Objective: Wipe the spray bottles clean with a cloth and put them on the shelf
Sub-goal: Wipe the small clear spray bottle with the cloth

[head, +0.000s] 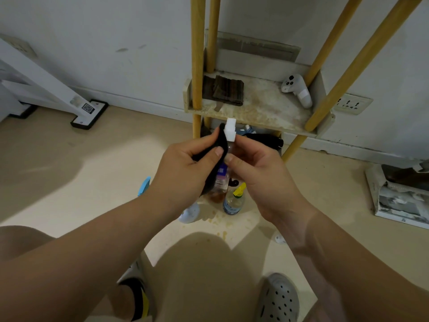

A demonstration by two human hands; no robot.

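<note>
Floor [69,182] of pale beige spreads under me, and against the wall stands the shelf [262,105], a stained board on yellow wooden legs. In front of its lower edge my two hands are drawn close together. My left hand [183,168] pinches the black cloth [221,141] between thumb and fingers and presses it to the side of the spray bottle [230,130]. My right hand [262,173] has its fingers curled round the neck just under the white cap. The bottle stands upright in the air between my palms, its clear body running down behind my thumbs. Below it on the floor stands a second bottle [233,201] with a yellow nozzle, amid brownish spill marks. On the shelf board lie a folded dark rag [228,90] at the left and a white controller [297,89] at the right.
</note>
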